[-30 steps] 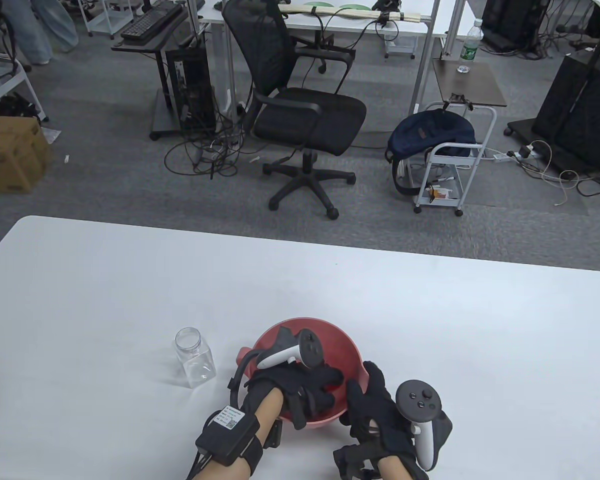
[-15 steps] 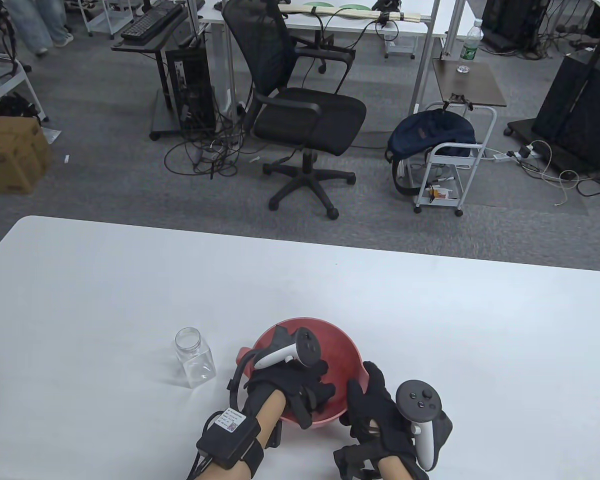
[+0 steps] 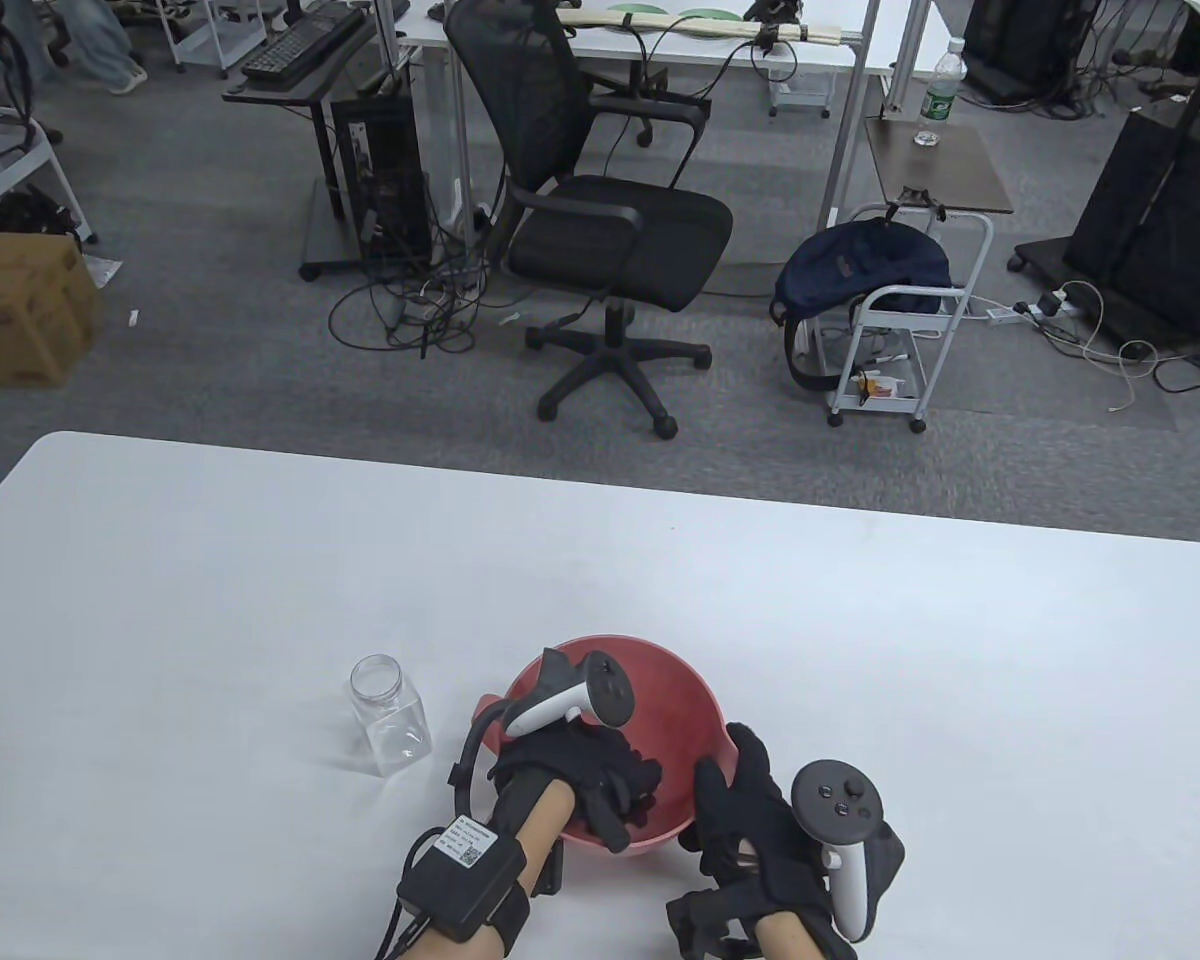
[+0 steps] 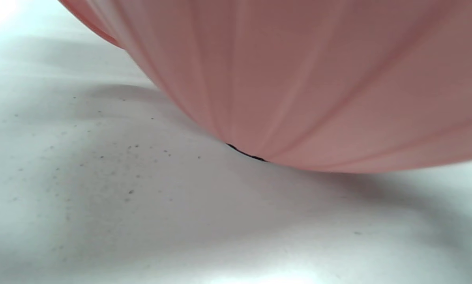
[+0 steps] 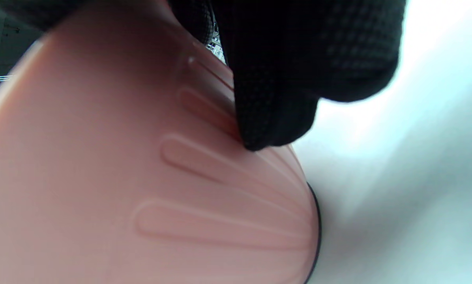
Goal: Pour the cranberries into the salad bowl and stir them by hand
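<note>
White table point(image 3: 860, 650) carries a red bowl point(image 3: 695, 700) and a seemingly empty jar point(image 3: 390, 720).

- White table point(image 3: 860, 650) up front.
- Beyond it, black office chair point(image 3: 600, 220) on grey carpet.
- Navy backpack point(image 3: 860, 270) on a white cart point(image 3: 900, 340).
- Cardboard box point(image 3: 20, 310) far left.

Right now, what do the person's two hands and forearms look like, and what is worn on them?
Both hands wear black knit sensor gloves. The left hand carries a tracker with a white handle and black round head; a black box with a white QR label is strapped to that forearm, with a black cable looping from it. The right hand carries a similar tracker, buttons on top. No sleeves show.
</note>
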Available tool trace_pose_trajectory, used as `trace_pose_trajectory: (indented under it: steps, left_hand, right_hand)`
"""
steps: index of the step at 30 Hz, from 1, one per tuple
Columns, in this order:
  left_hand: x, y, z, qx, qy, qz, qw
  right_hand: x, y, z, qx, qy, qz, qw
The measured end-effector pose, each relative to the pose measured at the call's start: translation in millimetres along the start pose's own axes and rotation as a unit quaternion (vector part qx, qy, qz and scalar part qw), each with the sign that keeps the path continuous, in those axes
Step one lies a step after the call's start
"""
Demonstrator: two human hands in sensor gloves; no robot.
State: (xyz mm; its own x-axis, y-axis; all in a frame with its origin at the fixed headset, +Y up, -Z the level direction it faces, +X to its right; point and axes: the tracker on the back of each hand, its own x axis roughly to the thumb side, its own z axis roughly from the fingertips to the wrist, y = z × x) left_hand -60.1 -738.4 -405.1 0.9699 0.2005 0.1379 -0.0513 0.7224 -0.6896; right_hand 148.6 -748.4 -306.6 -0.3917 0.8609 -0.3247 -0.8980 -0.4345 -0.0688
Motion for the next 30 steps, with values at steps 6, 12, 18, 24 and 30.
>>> trace_pose_trajectory:
  steps: [6,12,18,24,30]
  left_hand:
    - [0.3,0.0,1.1,-0.008,0.002,-0.001,1.000]
    - [0.8,-1.2,0.1,-0.023,-0.003,-0.008,1.000]
    - [1.3,-1.1,0.3,-0.020,-0.011,-0.024,0.999]
    - [3.0,-1.5,0.2,-0.017,-0.023,-0.036,0.999]
    - [4.5,-1.0,0.0,-0.012,-0.036,-0.036,0.999]
  right_hand:
    - [-0.1,0.0,-0.1,0.000,0.000,0.001,1.000]
    - [0.0,0.3,0.1,-0.001,-0.002,0.002,1.000]
    - [0.0,0.9,0.5,-0.002,-0.005,0.002,1.000]
    - [0.3,1.9,0.9,-0.003,-0.008,0.004,1.000]
    - [-0.3,2.2,0.8,-0.004,-0.005,0.001,1.000]
